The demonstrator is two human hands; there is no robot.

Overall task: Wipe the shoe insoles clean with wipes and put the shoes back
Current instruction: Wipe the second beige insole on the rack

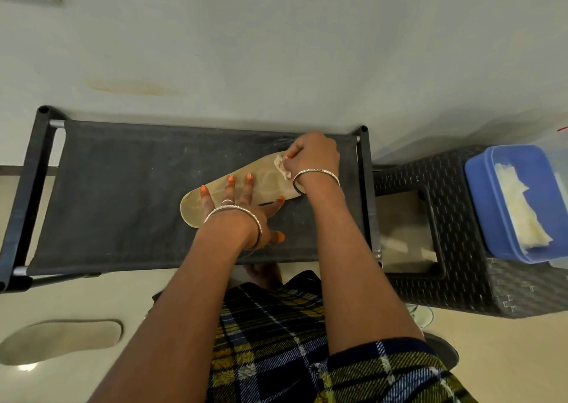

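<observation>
The insole (266, 184) lay flat on the rack's (123, 193) black fabric top, in the rack's right half. It ran at a slant, one end near the rack's back-right corner & the rounded end nearer the rack's middle. My left hand (244, 207) was open: fingers straight & spread, pressing down on the insole's rounded half, w/ the thumb off it & resting on the rack fabric. My right hand (313, 156) was curled round a crumpled wipe (282, 167), gripping it & holding it down on the insole's other end, close to the rack's back rail. The wipe touched the insole, and the stretch btwn my two hands showed pale curved marks. I had thin bangles on both wrists & a ring on the left hand.

A 2nd insole (61, 339) lay on the floor (101, 298), off the rack's front-left corner and well apart from the 1st. Just beside the rack on its right stood a dark woven stool (461, 282). On the stool's top, at the side away from the rack, sat a blue tub (479, 206) w/ a stack of pale spare wipes (519, 206) inside. Behind the rack was a plain light wall (276, 49). In front of the rack, below my forearms, my plaid garment (276, 341) showed — yellow, blue & black checks.
</observation>
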